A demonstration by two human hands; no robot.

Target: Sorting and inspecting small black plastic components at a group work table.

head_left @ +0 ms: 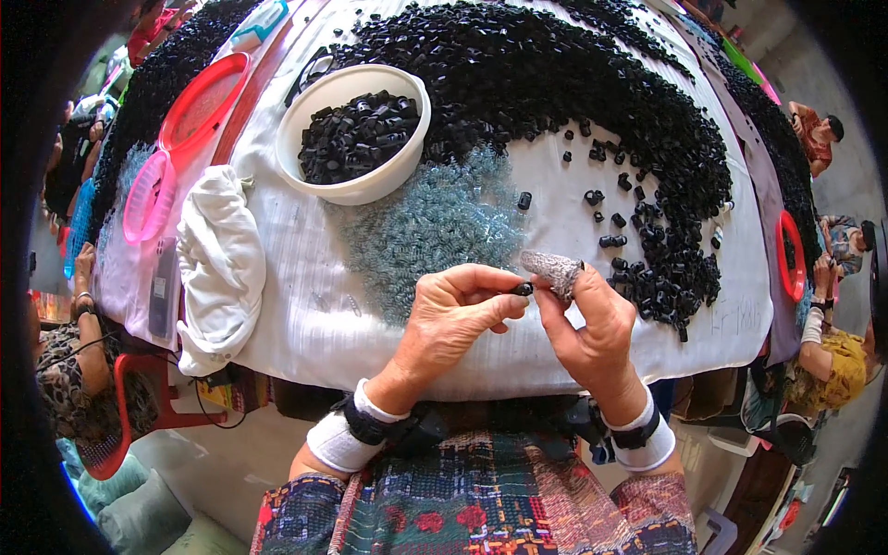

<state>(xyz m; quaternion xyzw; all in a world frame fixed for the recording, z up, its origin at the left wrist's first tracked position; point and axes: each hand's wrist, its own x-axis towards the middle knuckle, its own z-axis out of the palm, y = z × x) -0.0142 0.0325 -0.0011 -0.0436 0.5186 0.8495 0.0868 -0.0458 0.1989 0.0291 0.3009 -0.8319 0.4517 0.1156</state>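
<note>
My left hand (453, 310) pinches a small black plastic piece (524, 289) between thumb and fingertips. Close beside it, my right hand (592, 324) is closed, thumb against the fingers, with a grey speckled knitted cover (553, 270) over one finger. Whatever lies between those right fingertips is too small or hidden to make out. Just beyond both hands spreads a pile of small bluish-grey coils (435, 231) that look like springs. A heap of small black plastic pieces (518, 69) curves across the far side and down the right, with loose ones (612, 241) near my right hand.
A white tub (421, 116) of black pieces stands behind the coils. White cloth (217, 268) lies bunched at left, near pink (129, 217) and red (242, 69) round trays. White fabric covers the table (499, 375). Other people sit at both sides.
</note>
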